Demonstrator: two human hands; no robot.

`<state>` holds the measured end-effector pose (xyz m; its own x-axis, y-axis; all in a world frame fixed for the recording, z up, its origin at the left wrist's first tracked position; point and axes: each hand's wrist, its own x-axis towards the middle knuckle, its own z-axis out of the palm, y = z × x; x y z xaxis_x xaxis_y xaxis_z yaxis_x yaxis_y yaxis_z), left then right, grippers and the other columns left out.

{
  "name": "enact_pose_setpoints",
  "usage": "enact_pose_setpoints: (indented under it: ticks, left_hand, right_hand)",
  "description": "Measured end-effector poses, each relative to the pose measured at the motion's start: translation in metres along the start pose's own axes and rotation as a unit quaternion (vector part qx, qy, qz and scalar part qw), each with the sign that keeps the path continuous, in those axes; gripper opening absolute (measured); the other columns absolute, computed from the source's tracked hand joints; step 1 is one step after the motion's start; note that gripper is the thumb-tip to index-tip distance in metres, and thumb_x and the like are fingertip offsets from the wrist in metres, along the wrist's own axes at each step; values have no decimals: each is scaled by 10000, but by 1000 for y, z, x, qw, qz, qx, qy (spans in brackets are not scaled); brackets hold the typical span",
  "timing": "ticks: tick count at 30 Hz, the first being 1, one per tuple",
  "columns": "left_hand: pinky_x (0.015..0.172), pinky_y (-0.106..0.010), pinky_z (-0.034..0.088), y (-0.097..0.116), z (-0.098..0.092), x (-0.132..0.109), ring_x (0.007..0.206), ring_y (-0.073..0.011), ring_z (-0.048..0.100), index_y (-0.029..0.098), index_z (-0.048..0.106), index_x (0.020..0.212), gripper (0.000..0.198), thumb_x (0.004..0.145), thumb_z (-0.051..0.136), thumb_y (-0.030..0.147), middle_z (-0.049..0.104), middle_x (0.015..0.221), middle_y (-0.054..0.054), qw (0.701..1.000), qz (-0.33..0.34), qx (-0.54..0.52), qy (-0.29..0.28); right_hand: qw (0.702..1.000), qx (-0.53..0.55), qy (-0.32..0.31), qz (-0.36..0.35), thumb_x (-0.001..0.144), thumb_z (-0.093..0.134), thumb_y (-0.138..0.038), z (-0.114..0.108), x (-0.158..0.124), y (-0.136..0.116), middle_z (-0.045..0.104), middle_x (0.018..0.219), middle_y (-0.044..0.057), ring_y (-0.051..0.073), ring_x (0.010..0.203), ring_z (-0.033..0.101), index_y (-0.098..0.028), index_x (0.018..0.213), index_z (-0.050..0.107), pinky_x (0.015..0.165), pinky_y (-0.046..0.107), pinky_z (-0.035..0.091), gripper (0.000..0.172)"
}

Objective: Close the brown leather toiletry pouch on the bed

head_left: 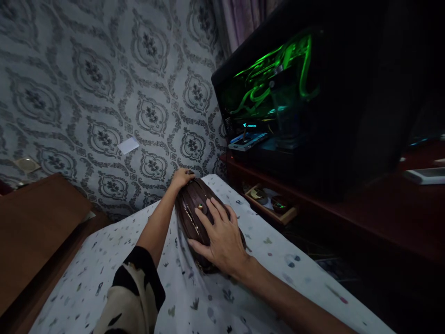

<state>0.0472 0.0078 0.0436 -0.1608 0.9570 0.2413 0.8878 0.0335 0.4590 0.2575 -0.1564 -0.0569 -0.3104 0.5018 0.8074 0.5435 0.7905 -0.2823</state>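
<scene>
A dark brown handbag (pixel 187 218) with a zip and a small gold-coloured clasp lies on the patterned white sheet (pixel 281 250). My left hand (pixel 182 177) is at the bag's far end, its fingers curled over the edge there; the fingertips are partly hidden. Across the near right part of the bag rests my right hand (pixel 224 236), fingers spread over its top and thumb towards the left side. The bag appears closed under both hands.
To the right stands a dark desk (pixel 368 218) with a lit computer case (pixel 257 93) and a partly open drawer (pixel 285 215) holding small items. A brown wooden board (pixel 38 227) is at the left. Patterned wallpaper (pixel 114 93) covers the wall beyond.
</scene>
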Motion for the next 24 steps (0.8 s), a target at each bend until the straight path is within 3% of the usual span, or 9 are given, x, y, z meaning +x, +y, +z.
enact_pose_setpoints:
  ticks: [5, 9, 19, 24]
  left_hand:
    - [687, -280, 431, -3, 5, -4, 768, -212, 634, 175, 727, 720, 193, 782, 631, 330, 702, 726, -61, 997, -23, 28, 71]
    - [690, -284, 419, 0, 1, -12, 739, -205, 630, 182, 709, 682, 234, 810, 600, 346, 700, 723, -61, 995, -1, 16, 96]
    - [706, -255, 434, 8, -8, -45, 712, -153, 576, 155, 704, 752, 296, 859, 562, 391, 671, 721, -16, 987, 127, -61, 76]
    - [742, -246, 446, -6, -22, -43, 766, -150, 581, 156, 710, 846, 225, 804, 622, 359, 679, 796, -12, 986, 131, -77, 68]
  right_hand:
    - [1000, 4, 3, -7, 855, 649, -605, 1, -2, 1, 551, 1409, 235, 351, 1389, 420, -176, 1365, 597, 1143, 575, 240, 668]
    - [1000, -4, -3, -8, 858, 644, -611, 0, -1, 1, 550, 1410, 234, 348, 1392, 413, -172, 1376, 586, 1145, 573, 236, 682]
    - [998, -51, -27, -1, 888, 578, -668, 1, 2, 0, 513, 1462, 214, 341, 1405, 388, -207, 1401, 562, 1127, 563, 255, 690]
    - [998, -62, -18, -2, 940, 549, -589, 2, 1, 1, 491, 1483, 205, 333, 1405, 384, -198, 1407, 548, 1126, 554, 263, 610]
